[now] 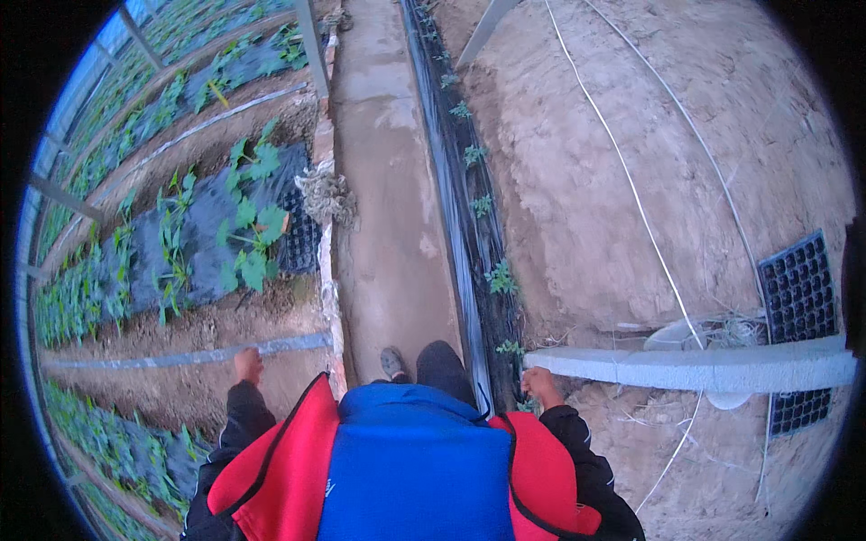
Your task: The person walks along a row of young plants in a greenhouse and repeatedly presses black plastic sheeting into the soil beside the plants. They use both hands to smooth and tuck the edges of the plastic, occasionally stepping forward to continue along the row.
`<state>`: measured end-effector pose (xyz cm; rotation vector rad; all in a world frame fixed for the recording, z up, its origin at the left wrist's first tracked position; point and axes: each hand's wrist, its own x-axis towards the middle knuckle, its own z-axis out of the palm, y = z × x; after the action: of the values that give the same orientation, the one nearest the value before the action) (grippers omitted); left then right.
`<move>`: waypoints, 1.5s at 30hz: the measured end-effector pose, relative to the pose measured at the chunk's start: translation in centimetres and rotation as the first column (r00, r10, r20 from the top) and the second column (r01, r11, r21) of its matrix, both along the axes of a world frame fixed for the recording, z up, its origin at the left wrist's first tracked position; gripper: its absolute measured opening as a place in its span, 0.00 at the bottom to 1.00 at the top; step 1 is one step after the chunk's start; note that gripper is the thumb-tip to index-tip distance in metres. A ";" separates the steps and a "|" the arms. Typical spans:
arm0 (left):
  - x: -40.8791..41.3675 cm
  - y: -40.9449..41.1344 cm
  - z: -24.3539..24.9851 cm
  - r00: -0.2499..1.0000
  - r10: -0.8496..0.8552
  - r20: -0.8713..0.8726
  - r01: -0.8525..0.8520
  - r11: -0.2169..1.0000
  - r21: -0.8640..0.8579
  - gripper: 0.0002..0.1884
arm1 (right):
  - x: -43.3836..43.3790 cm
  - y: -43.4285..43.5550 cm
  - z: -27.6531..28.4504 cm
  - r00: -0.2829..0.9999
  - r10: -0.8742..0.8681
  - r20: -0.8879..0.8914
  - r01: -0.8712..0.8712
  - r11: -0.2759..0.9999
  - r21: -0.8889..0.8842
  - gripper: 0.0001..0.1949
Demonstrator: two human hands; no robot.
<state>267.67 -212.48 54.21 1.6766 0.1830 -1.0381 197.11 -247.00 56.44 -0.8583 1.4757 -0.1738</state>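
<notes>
My left hand [249, 366] hangs out to the left of my body, its fingers curled, above a narrow grey strip [203, 356] that crosses the soil. Nothing shows in it. On the other side my right hand [540, 386] has its fingers bent inward too, near the end of a pale concrete post [676, 368] and beside the black plastic film [497, 324]; I see no object held there. Between the hands are my blue top and open red and black jacket. One shoe [392, 363] and a dark trouser knee show on the concrete path [385, 237].
Leafy green plants [254, 267] grow through black film on the left. Frayed rope [326, 196] lies on the path's brick edge, by a black seedling tray [301, 233]. At right are another tray [802, 287], white hoses [629, 169] and small plants [501, 278]; grey posts [312, 47] stand ahead.
</notes>
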 end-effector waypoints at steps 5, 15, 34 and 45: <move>1.5 -26.5 6.0 0.982 -0.058 0.181 0.052 0.998 0.038 0.07 | 0.7 -7.0 -1.9 0.920 0.380 -0.095 -0.375 0.924 0.066 0.06; 18.2 -40.1 0.5 0.982 -0.092 0.163 0.081 0.994 0.068 0.06 | 17.4 -34.4 -3.7 0.408 0.744 -0.529 -0.912 0.360 -0.197 0.12; 48.2 -74.4 -6.3 0.981 -0.121 -0.153 0.110 0.991 -0.081 0.03 | 52.4 -73.8 -2.4 0.023 0.700 -0.713 -0.968 -0.162 -0.190 0.14; 59.2 -132.4 9.6 0.472 -0.578 0.666 0.631 0.749 0.203 0.13 | 65.9 -92.8 0.8 0.482 0.684 -0.547 -0.865 0.275 -0.419 0.12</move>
<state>326.82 -344.88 63.86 1.9974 -1.0370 -0.7876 263.00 -339.78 57.21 -2.2296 1.0048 0.2206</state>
